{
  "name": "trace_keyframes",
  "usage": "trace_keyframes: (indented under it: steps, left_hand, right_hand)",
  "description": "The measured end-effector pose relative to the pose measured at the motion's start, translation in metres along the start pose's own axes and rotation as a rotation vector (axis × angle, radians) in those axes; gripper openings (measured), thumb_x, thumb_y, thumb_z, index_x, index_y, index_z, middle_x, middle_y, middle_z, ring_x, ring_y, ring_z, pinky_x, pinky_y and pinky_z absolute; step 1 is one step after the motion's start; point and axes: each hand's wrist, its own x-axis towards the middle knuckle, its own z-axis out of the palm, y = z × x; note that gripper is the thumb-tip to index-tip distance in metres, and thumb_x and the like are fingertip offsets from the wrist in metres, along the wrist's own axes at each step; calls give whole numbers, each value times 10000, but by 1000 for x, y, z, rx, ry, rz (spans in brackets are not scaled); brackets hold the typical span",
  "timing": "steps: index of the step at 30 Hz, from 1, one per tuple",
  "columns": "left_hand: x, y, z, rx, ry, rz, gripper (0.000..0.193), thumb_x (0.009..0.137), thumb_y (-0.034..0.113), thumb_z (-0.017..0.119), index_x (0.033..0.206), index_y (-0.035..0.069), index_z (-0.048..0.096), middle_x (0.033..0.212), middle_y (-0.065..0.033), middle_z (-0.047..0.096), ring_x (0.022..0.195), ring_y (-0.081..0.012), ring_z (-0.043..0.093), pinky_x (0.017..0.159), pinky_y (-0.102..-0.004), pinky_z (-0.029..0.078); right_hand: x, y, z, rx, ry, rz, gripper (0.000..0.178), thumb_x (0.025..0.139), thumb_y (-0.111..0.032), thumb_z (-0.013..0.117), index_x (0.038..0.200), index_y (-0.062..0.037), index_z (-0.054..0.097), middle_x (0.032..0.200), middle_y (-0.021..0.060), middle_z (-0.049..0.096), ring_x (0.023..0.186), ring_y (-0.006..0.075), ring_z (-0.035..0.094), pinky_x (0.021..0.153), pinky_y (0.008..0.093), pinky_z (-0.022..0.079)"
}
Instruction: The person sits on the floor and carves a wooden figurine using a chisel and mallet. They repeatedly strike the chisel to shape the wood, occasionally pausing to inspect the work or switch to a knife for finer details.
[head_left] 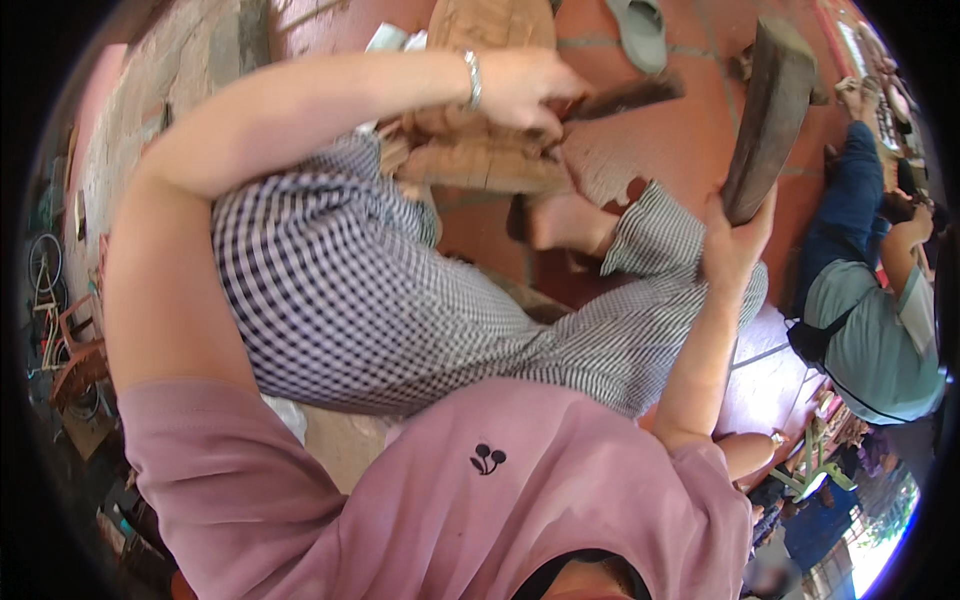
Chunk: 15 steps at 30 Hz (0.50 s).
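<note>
My left hand (525, 88), with a silver bracelet at the wrist, reaches across over a carved wooden piece (485, 168). Its fingers are closed on the near end of a dark, bar-like tool (635, 96), blurred so that I cannot tell its exact kind. Beneath the hand and forearm, part of the wood is hidden. My right hand (740, 235) is wrapped round the narrow lower end of a club-shaped wooden mallet (770, 115), held tilted above my right knee. Its thick end points away from me, apart from the wood.
A brown wooden slab (490, 22) lies beyond the carved piece. On the red tiled floor (690, 130) sits a grey slipper (640, 32). Another person (865, 305) sits at the right, hands busy. A bicycle (45, 275) and a reddish chair (80, 345) stand far left.
</note>
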Motion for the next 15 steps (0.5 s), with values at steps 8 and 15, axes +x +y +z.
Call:
trace_keyframes:
  steps: [8, 15]
  left_hand:
    - [-2, 8, 6, -90, -62, -151, 268, 792, 273, 676, 867, 41, 565, 700, -191, 617, 673, -387, 616, 605, -467, 496]
    - [-20, 11, 3, 108, -14, -92, 256, 763, 285, 724, 739, 55, 614, 652, -151, 610, 606, -361, 610, 542, -431, 491]
  right_hand:
    - [-8, -11, 6, 192, 51, -59, 587, 702, 107, 577, 1273, 7, 485, 1105, 169, 615, 1043, 260, 620, 890, 340, 484]
    - [-3, -31, -6, -206, -37, -323, 628, 598, 65, 598, 1208, -74, 547, 886, 133, 593, 834, 351, 590, 729, 419, 477]
